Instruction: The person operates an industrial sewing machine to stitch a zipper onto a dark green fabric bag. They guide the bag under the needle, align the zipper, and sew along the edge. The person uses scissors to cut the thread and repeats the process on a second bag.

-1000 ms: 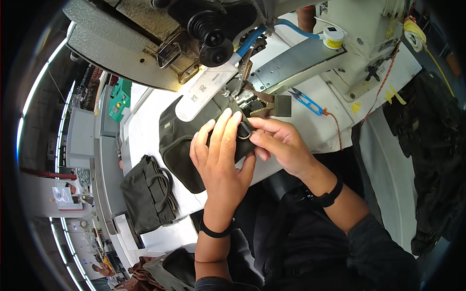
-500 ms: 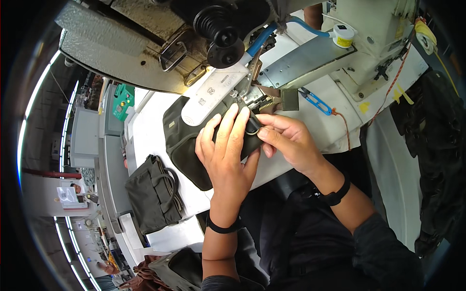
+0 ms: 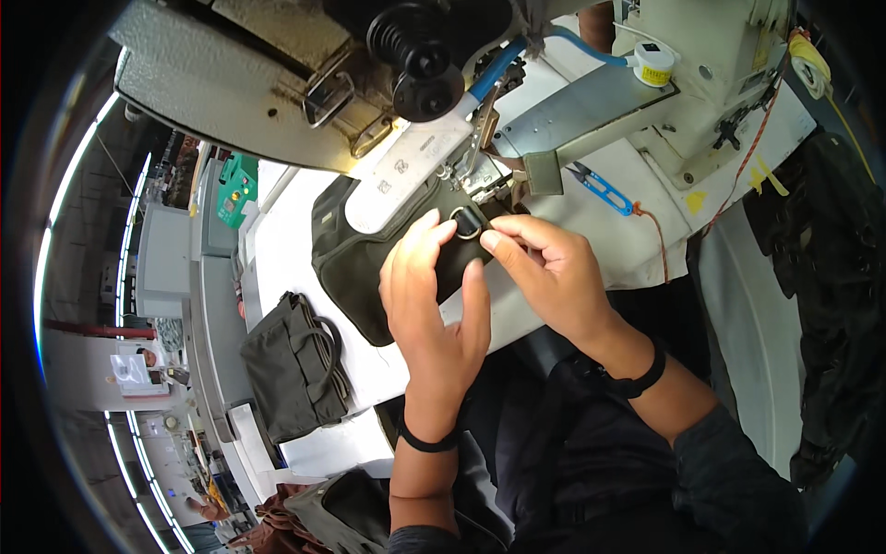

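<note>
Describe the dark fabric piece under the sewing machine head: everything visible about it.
The dark fabric piece is a greenish-black, woven-looking bag panel lying flat on the white sewing table, its far end under the machine's presser foot. A metal ring sits on a strap at that end. The left hand presses flat on it; the right hand pinches the strap beside the ring. Its near edge curves toward the table edge.

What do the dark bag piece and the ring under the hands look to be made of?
Bag piece: looks like woven fabric, dark olive and matte; it folds softly. Ring: probably metal, with a pale glint. Left hand presses the fabric; right hand pinches beside the ring.
</note>
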Demonstrator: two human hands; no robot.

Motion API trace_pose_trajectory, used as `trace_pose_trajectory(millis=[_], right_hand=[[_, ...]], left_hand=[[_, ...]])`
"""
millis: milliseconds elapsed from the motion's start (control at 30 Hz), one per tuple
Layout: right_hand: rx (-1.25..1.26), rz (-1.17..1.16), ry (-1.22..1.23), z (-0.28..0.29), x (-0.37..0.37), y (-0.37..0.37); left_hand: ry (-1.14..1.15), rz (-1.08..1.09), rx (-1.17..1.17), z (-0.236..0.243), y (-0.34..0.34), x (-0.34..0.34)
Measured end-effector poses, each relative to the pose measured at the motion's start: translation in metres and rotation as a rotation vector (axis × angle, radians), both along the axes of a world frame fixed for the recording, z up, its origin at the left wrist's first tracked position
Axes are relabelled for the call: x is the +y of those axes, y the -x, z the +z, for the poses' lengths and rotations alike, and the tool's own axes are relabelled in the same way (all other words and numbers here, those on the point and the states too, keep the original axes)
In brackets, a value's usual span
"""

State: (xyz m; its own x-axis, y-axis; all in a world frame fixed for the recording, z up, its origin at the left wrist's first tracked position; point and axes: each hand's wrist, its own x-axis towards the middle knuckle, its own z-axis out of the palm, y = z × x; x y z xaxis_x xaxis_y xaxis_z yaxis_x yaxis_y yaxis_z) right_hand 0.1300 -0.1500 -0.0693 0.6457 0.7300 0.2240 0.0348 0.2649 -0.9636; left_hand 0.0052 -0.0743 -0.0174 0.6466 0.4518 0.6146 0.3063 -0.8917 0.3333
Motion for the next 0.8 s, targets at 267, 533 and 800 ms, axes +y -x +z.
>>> trace_pose_trajectory(millis=[267,533,800], right_hand=[[0.259,0.152,-0.119,0.003,0.000,-0.009],[0.437,0.199,-0.117,0.011,0.004,-0.009],[0.320,0.114,-0.122,0.016,0.013,-0.011]], left_hand=[[0.404,0.061,-0.386,-0.022,-0.028,0.004],[0.471,0.027,-0.482,-0.022,-0.032,0.008],[0.488,-0.030,-0.492,-0.023,-0.033,0.017]])
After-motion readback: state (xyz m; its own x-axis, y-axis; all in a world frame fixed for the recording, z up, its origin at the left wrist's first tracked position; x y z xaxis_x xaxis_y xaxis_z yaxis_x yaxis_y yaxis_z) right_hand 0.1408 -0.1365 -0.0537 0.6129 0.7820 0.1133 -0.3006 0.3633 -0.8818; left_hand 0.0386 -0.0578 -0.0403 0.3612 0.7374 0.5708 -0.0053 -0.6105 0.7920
